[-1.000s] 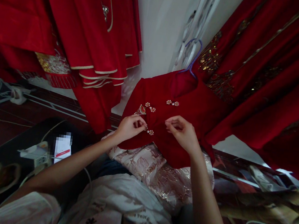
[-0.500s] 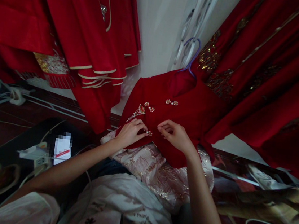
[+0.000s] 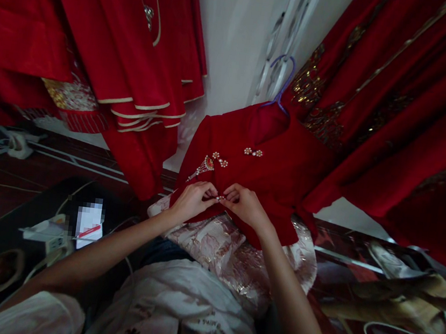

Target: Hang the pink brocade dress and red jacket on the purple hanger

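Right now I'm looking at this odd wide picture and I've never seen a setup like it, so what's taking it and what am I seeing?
There is no machine here: a camera worn on a person's head looks down at their own bare arms. The left hand and right hand meet in a pinching grip on a small pearl clasp on the front of a red top. The top sits on a purple hanger, and its lower part lies over pale patterned cloth. More red garments hang around.

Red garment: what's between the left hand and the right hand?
Head view: a small pearl clasp on the red garment, pinched by the left hand and the right hand.
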Demonstrator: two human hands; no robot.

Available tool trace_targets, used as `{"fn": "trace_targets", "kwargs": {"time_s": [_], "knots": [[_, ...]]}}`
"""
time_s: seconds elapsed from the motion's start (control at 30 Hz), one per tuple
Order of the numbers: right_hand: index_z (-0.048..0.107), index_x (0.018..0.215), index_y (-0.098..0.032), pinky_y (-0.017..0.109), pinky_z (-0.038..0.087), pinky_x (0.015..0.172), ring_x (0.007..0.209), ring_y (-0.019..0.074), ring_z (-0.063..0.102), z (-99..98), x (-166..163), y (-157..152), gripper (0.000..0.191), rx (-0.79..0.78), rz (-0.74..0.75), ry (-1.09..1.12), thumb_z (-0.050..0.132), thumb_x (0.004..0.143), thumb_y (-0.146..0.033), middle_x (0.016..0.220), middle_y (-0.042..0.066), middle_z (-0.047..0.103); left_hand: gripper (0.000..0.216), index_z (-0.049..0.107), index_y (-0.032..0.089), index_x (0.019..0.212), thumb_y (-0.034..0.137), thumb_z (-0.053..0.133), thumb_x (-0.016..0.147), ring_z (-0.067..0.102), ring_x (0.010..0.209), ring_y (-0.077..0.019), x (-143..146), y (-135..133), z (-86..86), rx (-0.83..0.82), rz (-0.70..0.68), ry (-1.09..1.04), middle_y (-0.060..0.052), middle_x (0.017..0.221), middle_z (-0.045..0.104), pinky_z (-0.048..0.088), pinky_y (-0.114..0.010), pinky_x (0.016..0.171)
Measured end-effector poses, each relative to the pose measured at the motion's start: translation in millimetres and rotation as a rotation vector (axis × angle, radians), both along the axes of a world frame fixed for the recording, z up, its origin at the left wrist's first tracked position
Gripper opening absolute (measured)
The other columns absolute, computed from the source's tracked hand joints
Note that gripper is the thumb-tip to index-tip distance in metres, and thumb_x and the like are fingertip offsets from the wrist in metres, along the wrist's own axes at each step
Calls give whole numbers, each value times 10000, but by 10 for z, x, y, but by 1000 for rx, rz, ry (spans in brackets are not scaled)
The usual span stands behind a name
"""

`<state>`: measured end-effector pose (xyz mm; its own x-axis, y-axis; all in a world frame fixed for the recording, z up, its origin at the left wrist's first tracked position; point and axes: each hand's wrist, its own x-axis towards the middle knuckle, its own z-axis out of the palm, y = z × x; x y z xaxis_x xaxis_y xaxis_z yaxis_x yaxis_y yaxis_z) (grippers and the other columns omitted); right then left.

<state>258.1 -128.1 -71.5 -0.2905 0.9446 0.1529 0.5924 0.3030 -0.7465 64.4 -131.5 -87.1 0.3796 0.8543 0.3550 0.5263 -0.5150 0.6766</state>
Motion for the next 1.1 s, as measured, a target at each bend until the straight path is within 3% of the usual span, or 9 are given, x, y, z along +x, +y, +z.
{"fn": "trace_targets", "kwargs": {"time_s": [0.13,0.27,0.4,0.53,0.73,0.83,0.97,1.1], "knots": [[643,844,-182,246,498,645,677,143,641,4,-6,1,128,-7,-19,-10,689,727,-206,741,31,686,49,620,178,829,226,631,825,627,744,-117,18,-27,-12,-5,-41,-28,-8,822,651,527,-232,705],[648,828,-171,243,501,648,686,141,644,72,60,-1,110,-60,22,24,687,728,-195,745,35,691,179,640,194,926,346,636,831,588,780,-138,-10,55,136,141,-21,77,-27,885,616,518,-265,719],[638,828,-156,251,510,657,691,138,641,199,196,-20,153,-155,109,75,705,727,-250,738,36,685,312,594,241,1193,335,533,902,512,1048,-217,-105,390,406,434,89,160,-86,1133,536,468,-405,916],[630,850,-156,261,516,676,710,137,644,271,299,-36,151,-158,136,109,686,746,-250,748,35,683,280,640,248,1153,298,528,901,400,1203,-285,-171,783,593,592,-27,380,-114,1328,417,380,-495,999],[628,857,-161,271,522,682,712,138,644,269,339,-33,146,-156,163,114,679,755,-252,759,36,684,177,715,245,966,303,584,863,411,1225,-266,-178,1023,812,602,-255,513,-73,1291,486,266,-521,1079],[630,864,-162,272,523,689,721,138,646,270,352,-27,144,-160,156,111,675,757,-247,765,38,686,173,728,245,949,315,614,839,428,1214,-258,-201,1058,921,563,-341,518,-69,1274,521,296,-485,1062],[629,870,-163,275,524,686,722,143,652,261,362,-16,155,-149,152,111,681,754,-251,768,42,688,149,731,236,910,315,631,833,488,1149,-226,-204,1125,1000,529,-390,490,-60,1181,604,315,-440,1037],[625,865,-161,280,526,681,715,146,650,264,349,-22,160,-153,157,114,681,757,-265,766,45,688,98,709,215,826,290,647,819,565,997,-173,-143,1200,1020,484,-403,495,-19,966,683,244,-443,1081]]}}
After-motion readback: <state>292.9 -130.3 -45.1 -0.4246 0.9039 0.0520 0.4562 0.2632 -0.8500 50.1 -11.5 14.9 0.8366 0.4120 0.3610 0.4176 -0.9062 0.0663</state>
